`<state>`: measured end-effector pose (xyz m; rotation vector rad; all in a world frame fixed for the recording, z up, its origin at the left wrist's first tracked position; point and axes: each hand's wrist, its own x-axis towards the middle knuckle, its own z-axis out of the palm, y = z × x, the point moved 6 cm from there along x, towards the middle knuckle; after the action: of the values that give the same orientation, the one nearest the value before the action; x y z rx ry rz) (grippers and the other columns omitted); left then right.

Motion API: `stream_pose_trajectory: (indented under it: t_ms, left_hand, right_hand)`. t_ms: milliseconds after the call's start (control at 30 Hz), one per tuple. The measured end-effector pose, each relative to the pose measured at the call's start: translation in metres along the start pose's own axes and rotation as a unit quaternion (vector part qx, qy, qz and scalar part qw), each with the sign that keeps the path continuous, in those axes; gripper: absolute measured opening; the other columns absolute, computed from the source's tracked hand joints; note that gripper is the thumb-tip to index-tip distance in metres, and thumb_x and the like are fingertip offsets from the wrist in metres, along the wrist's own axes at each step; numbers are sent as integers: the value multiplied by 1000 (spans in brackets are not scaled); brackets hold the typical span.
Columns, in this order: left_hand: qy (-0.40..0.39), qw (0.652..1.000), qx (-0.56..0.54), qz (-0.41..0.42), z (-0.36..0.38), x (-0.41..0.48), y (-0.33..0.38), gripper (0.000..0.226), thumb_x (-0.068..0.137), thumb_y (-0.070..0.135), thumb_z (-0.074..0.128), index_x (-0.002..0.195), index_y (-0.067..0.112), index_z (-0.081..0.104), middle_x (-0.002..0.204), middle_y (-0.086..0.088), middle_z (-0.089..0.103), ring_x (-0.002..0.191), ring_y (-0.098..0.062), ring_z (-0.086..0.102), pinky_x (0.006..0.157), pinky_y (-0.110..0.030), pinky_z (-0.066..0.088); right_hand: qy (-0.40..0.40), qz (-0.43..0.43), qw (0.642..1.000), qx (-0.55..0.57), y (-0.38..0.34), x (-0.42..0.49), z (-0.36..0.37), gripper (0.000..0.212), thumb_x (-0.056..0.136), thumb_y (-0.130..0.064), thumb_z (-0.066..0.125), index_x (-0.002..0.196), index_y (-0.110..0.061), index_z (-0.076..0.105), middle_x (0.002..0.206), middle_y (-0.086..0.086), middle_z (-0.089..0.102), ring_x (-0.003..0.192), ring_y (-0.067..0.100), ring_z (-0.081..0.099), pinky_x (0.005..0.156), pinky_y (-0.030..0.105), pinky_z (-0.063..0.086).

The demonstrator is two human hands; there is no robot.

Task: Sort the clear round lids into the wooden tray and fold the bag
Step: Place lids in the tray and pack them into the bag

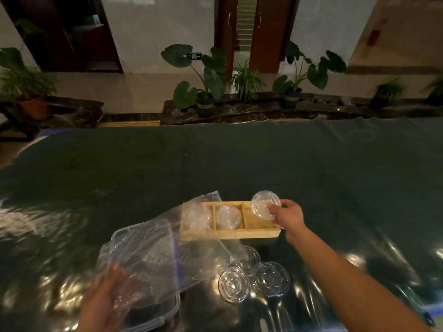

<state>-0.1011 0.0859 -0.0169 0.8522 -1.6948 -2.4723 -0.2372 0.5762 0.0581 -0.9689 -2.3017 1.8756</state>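
A wooden tray (pixel 230 234) with three compartments lies on the table ahead of me. My right hand (pixel 288 215) holds a clear round lid (pixel 263 204) tilted over the tray's right compartment. One lid (pixel 228 216) rests in the middle compartment, and another lid (pixel 197 218) in the left one shows through the clear plastic bag (pixel 158 255). That bag drapes over the tray's left end and spreads toward me. My left hand (pixel 109 300) grips its near edge. Three loose lids lie near me: a front-left lid (pixel 233 283), a front-right lid (pixel 271 279) and a lid (pixel 250 256) behind them.
A dark green glossy cloth (pixel 311 168) covers the whole table. A clear plastic container lid (pixel 153 317) lies under the bag by my left hand. Beyond the table's far edge stand potted plants (pixel 203 87) on a dark stone ledge.
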Motion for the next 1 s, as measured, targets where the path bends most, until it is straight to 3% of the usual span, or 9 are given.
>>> stream_pose_trajectory:
  t_ms: [67,200,333,400,500,567,733,900,1000]
  left_hand:
    - [13,1000,11,-16,-15,9,-6,45,91,51,70,133,34,67,134,-16,68,122,-45,62,100,-74,45]
    - [45,998,31,-34,-46,28,-21,65,79,65,78,136,36,64,134,-10,71,121,-41,64,95,-74,50]
    - [35,998,44,-32,-61,45,-30,67,79,68,77,138,39,63,136,-7,70,130,-43,60,100,-73,47]
    - [19,998,53,-23,-51,46,-24,68,78,64,79,138,37,63,139,-10,68,135,-46,54,105,-76,41]
    - [-4,998,64,-6,-30,33,-15,67,79,72,73,136,40,64,141,-3,67,137,-38,55,112,-67,40]
    - [2,998,57,-9,-21,25,-12,62,83,71,70,135,38,65,139,-4,68,132,-36,59,110,-66,43]
    - [23,998,38,-35,-1,14,-2,41,91,57,67,122,30,72,126,-9,75,111,-35,71,96,-63,55]
    - [14,1000,12,-21,14,4,11,37,99,43,60,125,18,68,116,-10,76,83,-21,79,67,-42,66]
    - [34,999,-4,16,28,-5,23,38,101,29,60,135,12,64,94,-8,81,71,-21,79,62,-43,65]
  right_hand:
    - [2,-6,1000,-27,4,14,6,21,85,-21,75,104,-17,65,98,4,69,84,22,69,70,41,62]
    - [0,-5,994,-106,16,35,15,36,84,-28,75,116,-16,62,106,5,67,93,26,66,83,50,60]
    - [-12,-5,980,-200,25,47,25,44,88,-30,71,127,-15,56,113,5,65,100,27,64,86,45,57]
    - [-18,-19,962,-272,26,51,30,39,90,-31,68,124,-15,58,105,3,63,95,24,63,82,39,56]
    - [-33,-32,926,-374,28,55,38,34,93,-35,63,118,-12,61,109,6,66,94,25,67,80,36,56]
    - [-36,-32,909,-415,29,55,40,36,95,-36,60,122,-12,59,113,9,66,95,27,68,82,39,58]
    - [-27,-79,860,-504,23,57,50,53,97,-33,54,141,-11,35,128,13,57,109,32,63,81,41,57]
    - [3,-129,814,-566,22,57,56,39,96,-32,54,132,-16,52,122,5,62,112,23,59,75,33,55]
    - [1,-135,811,-570,22,61,57,34,95,-28,56,126,-15,60,134,7,51,120,24,50,78,32,52]
